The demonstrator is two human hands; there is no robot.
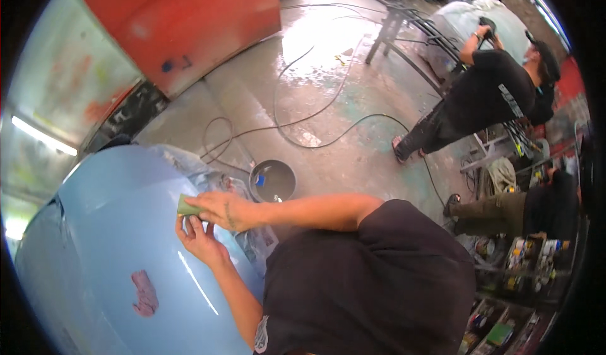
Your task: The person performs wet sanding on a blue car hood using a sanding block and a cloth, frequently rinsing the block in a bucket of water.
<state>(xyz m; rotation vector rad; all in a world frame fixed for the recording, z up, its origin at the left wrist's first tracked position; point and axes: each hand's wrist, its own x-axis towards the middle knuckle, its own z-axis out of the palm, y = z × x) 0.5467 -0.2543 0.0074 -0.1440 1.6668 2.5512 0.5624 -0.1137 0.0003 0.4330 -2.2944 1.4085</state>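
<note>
A small green rectangular pad (187, 206), which looks like folded sandpaper, is held between both my hands just above the light blue car panel (120, 197). My right hand (221, 210) reaches in from the right, its fingers closed on the pad's right side. From below, my left hand (203, 241) pinches the pad's lower edge with its fingertips. Whether the pad touches the panel, I cannot tell. A crumpled dusky pink cloth (145, 293) lies on the panel, below and left of my left hand.
Beside the panel, a grey bucket (273, 179) of water with something blue in it stands on the wet floor. Plastic sheeting (237, 188) edges the panel. A dark hose (315, 143) loops across the floor. One co-worker (486, 93) handles a dark tool; another person (524, 213) stands near cluttered shelves.
</note>
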